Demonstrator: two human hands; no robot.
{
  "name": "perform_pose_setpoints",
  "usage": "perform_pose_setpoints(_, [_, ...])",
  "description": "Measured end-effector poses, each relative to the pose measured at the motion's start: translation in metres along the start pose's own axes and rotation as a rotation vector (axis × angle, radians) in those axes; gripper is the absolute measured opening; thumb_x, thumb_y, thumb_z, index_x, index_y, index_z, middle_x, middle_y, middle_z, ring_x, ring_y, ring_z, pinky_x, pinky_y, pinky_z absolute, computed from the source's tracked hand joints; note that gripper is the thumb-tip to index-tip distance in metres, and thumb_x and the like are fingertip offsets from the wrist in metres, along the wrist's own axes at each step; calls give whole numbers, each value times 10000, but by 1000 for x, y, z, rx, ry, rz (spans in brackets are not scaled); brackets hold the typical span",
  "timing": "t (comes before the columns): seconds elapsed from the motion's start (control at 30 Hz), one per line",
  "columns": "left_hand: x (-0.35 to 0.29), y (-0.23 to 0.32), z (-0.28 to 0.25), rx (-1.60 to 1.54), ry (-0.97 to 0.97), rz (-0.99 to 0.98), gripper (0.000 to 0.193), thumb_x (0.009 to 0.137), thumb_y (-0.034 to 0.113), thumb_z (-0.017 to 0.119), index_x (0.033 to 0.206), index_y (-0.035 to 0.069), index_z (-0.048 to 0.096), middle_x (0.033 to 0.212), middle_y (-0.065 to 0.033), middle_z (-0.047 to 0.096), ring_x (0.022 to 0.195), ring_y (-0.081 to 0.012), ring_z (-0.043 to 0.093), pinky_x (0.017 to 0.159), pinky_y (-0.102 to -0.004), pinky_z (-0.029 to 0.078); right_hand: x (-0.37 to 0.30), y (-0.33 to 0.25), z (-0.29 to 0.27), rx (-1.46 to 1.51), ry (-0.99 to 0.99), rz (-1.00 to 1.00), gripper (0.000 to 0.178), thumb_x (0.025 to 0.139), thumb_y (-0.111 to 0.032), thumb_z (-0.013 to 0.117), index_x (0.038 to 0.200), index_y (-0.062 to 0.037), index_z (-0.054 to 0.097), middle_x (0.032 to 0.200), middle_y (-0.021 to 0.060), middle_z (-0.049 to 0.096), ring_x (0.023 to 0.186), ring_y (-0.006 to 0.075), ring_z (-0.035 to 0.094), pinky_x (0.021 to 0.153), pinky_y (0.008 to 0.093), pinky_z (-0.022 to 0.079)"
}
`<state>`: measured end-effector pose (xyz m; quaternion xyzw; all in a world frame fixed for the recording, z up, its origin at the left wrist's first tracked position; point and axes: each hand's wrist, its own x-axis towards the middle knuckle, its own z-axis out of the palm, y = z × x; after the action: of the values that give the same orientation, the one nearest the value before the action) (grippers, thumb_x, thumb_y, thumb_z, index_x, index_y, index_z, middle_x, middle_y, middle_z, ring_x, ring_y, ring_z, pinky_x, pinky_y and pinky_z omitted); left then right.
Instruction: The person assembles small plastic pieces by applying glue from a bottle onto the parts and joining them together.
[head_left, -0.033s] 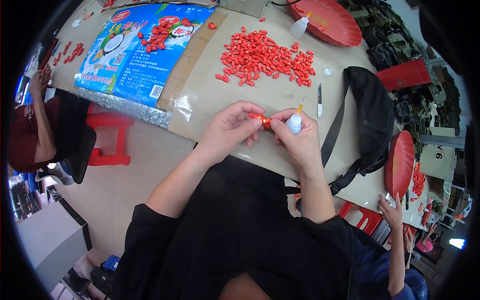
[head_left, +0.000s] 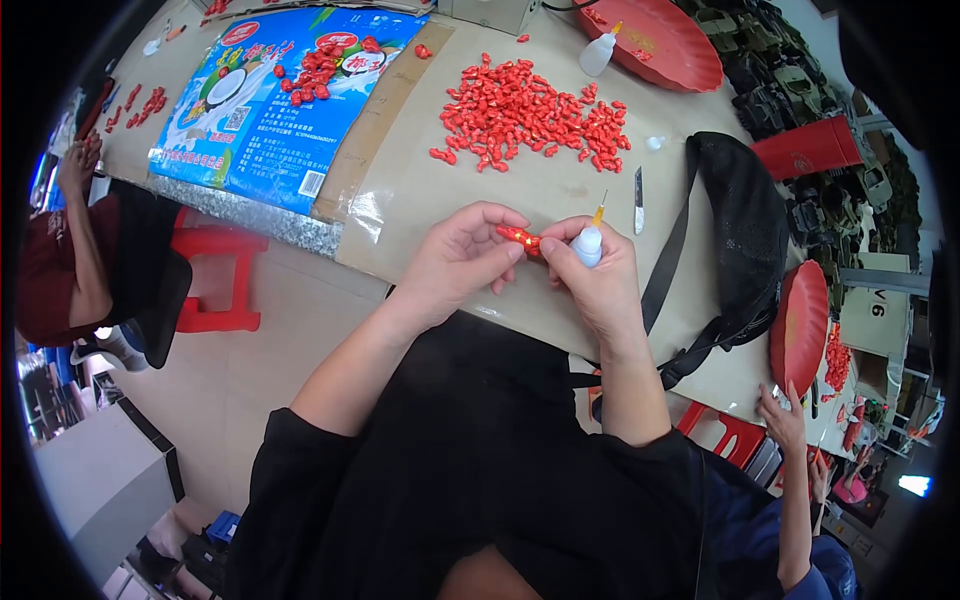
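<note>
Between both hands, over the table's near edge, is a small red knobbly piece with gold marks (head_left: 520, 239). My left hand (head_left: 450, 265) pinches its left end between thumb and fingers. At its right end, my right hand (head_left: 612, 290) has thumb and fingertip on the piece. Tucked in that same right hand is a small white squeeze bottle (head_left: 587, 248) with a yellow needle tip pointing up and away. Beyond the hands lies a wide pile of similar red pieces (head_left: 530, 112). A blade with a pale handle (head_left: 639, 203) rests right of the bottle.
Left on the table is a blue printed cardboard sheet (head_left: 265, 150) with more red pieces. A second needle bottle (head_left: 597, 55) stands by a red scalloped tray (head_left: 660, 50). A black mesh bag (head_left: 740, 230) lies at right. Co-workers' arms (head_left: 790, 480) show at both sides.
The red piece has turned slightly in my fingers, so its gold marks show more. My hands have hardly moved.
</note>
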<state>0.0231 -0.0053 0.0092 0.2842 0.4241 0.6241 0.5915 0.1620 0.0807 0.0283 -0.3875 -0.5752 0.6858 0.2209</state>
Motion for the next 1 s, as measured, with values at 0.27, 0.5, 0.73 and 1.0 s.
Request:
perform_pose_setpoints(0.27, [0,2,3,64,10,-33,171,795,38,537,956,25,483,738,-17,526,606,-55,499,493,-179,399,-1,-1,1,-36,10,-43,65,718,-50,606,746,-1,574,656,-1,560,596,36,484,535,182,391])
perform_pose_setpoints(0.5, [0,0,1,89,30,-37,140,784,24,544,910,21,483,733,0,526,620,-24,479,501,-161,372,2,0,-1,-16,-48,-4,57,709,-45,608,728,-1,576,656,-1,559,608,38,485,545,185,390])
perform_pose_setpoints(0.73, [0,0,3,104,53,-35,170,775,6,547,937,13,495,769,3,538,672,-11,476,583,-151,377,3,1,0,-21,-56,-28,48,717,-21,599,731,-11,555,628,6,541,522,43,472,477,169,380])
perform_pose_setpoints(1.0, [0,0,2,122,59,-36,171,771,2,551,933,10,498,779,-5,541,698,-22,489,616,-158,390,3,-1,1,-27,-48,4,48,714,-19,595,734,-8,552,632,11,545,533,47,483,492,172,391])
